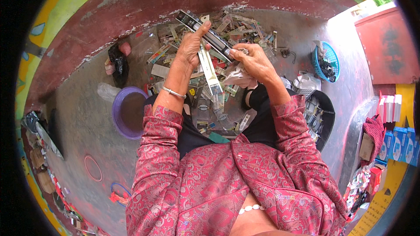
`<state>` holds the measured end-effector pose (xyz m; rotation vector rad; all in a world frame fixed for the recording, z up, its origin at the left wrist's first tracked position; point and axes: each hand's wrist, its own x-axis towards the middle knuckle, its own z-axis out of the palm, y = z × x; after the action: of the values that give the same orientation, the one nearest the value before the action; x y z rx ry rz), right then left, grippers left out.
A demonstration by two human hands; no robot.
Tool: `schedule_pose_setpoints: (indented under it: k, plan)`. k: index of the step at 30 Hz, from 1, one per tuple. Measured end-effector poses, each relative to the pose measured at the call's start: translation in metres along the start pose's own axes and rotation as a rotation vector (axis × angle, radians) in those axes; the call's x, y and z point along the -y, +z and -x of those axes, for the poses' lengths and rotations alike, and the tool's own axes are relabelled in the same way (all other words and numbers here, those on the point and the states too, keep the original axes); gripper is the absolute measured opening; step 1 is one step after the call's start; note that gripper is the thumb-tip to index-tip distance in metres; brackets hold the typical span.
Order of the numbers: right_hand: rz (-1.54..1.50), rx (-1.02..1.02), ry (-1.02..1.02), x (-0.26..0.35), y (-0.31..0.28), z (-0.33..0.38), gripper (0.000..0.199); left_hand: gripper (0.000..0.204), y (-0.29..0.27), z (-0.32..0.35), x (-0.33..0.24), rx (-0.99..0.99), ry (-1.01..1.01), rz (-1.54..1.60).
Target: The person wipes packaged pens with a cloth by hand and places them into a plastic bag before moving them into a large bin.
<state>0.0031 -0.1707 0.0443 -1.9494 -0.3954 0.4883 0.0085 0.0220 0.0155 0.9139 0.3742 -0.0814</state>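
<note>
Blk pkg (216, 44) in both half-curled hands (189, 49)

The jacket (214, 179) is a glossy crimson-pink brocade, covered in silvery-grey paisley and scrolling motifs, with overlapping front panels. Its sleeves (157, 148) are rucked up around the forearms in soft creases. A plain silver-coloured bangle (173, 92) circles the left wrist; a necklace (251, 208) of white, rounded beads lies at the neckline. The trousers (264, 116) are black. Both hands (189, 49) are bare.

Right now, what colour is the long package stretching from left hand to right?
The package is mostly black with a pale lengthwise strip; best in the head view.
</note>
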Motion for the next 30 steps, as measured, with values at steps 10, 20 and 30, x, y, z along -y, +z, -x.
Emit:
schedule_pose_setpoints:
  k: [10, 20, 30]
  plan:
    - [-0.191, -0.023, 0.020, 0.001, -0.006, 0.000, 0.028, 0.023, -0.003, 0.009, -0.006, 0.103, 0.027, -0.009]
    - [-0.388, 0.149, 0.180, 0.005, -0.010, -0.001, 0.025, 0.040, -0.005, 0.014, -0.016, 0.501, -0.021, 0.069]
    - [0.177, -0.090, -0.236, 0.005, 0.001, -0.002, 0.047, 0.032, -0.003, 0.008, -0.007, 0.183, 0.102, -0.038]
